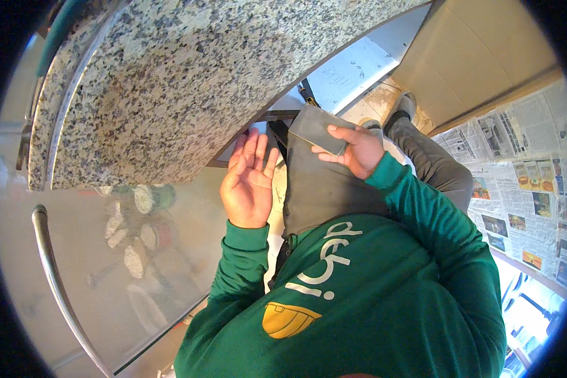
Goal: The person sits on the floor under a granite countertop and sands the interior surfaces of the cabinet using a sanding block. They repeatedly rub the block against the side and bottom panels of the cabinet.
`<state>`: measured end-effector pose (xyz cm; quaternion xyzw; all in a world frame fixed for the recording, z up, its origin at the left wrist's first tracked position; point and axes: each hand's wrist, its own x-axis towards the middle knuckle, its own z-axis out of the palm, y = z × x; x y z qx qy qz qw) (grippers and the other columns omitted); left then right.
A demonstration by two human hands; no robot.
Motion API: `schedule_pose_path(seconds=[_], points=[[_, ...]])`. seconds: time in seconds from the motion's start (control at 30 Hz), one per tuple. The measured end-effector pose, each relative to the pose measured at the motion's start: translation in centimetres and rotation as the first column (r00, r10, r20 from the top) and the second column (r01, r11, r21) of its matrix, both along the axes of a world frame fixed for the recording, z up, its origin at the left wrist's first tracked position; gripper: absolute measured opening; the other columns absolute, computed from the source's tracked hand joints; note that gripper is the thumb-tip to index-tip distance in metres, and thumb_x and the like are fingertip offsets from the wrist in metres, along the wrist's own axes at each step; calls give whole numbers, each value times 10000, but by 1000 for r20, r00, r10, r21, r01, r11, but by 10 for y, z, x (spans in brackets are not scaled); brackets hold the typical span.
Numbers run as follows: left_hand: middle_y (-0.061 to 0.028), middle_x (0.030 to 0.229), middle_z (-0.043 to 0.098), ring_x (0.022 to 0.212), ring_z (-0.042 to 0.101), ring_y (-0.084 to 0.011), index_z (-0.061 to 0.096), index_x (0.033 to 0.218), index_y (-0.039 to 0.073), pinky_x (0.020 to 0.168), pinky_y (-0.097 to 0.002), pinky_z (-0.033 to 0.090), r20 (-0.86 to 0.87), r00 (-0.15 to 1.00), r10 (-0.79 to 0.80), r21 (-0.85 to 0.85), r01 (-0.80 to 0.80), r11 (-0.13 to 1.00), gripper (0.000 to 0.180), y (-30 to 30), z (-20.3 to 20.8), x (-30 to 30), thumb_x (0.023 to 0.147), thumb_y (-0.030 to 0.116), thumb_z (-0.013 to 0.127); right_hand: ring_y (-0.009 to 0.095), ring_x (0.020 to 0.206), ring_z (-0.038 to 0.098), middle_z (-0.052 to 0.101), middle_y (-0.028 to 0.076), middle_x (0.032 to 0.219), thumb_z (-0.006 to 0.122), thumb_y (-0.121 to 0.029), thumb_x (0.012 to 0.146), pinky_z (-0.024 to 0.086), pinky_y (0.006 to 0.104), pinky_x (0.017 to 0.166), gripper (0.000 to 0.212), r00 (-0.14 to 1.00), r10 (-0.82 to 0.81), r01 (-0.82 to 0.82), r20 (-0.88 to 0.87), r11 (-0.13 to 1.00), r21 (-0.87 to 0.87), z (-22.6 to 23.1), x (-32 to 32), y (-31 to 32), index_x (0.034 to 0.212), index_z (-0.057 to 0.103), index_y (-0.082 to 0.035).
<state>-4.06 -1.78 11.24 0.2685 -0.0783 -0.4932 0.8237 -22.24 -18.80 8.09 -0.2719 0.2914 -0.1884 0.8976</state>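
Note:
My right hand holds a flat grey sanding block above my lap, thumb on its upper face and fingers underneath. The block's broad face is turned up and looks dusty. My left hand is empty, its palm up and its fingers stretched out. Those fingertips are close to the lower edge of a speckled granite slab; whether they touch it I cannot tell.
A black and yellow tool is beyond my knee, by a white panel. Newspaper sheets cover a surface on the right, below a tan panel. At left, a curved metal handle stands before a hazy glass panel.

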Motion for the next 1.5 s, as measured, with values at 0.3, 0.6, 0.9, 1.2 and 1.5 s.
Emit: schedule_pose_path(seconds=[0.3, 0.6, 0.9, 1.2, 1.5], points=[[-166, 1372, 522, 1195, 519, -216, 556, 1149, 24, 1007, -376, 409, 700, 698, -149, 486, -313, 816, 203, 43, -128, -12, 974, 115, 507, 361, 1042, 650, 591, 86, 1123, 622, -173, 948, 577, 502, 844, 288, 991, -52, 31, 122, 985, 167, 12, 75, 44, 1174, 540, -14], [-227, 1401, 490, 1298, 484, -337, 407, 1416, 0, 1040, -420, 409, 873, 182, -453, 487, -399, 777, 478, 30, -177, -32, 993, 201, 501, 245, 1089, 600, 608, 56, 1138, 592, -87, 949, 528, 510, 943, 201, 982, -35, -24, 187, 953, 303, 20, 124, 85, 1150, 583, -93], [-195, 1379, 501, 1276, 486, -333, 468, 1382, 48, 1041, -433, 406, 799, -118, -590, 524, -346, 778, 444, 30, -230, -23, 976, 224, 510, 208, 1078, 576, 600, 39, 1156, 620, -61, 915, 471, 487, 972, 346, 985, -12, -43, 173, 948, 315, 29, 139, 102, 1243, 516, -101], [-190, 1328, 531, 1233, 508, -341, 521, 1327, 61, 1018, -439, 416, 787, -161, -596, 525, -331, 784, 394, 35, -227, -23, 959, 198, 516, 156, 1015, 571, 611, 1, 1105, 637, -171, 905, 417, 368, 896, 344, 995, 21, -41, 97, 977, 209, 27, 149, 111, 1231, 528, -178], [-184, 1276, 562, 1190, 530, -349, 574, 1273, 73, 994, -445, 427, 771, -238, -591, 516, -310, 799, 351, 36, -242, -19, 941, 173, 522, 156, 998, 561, 624, 6, 1086, 607, -134, 888, 410, 362, 850, 211, 963, -87, 35, 256, 979, 201, 22, 149, 87, 1097, 583, -142]])
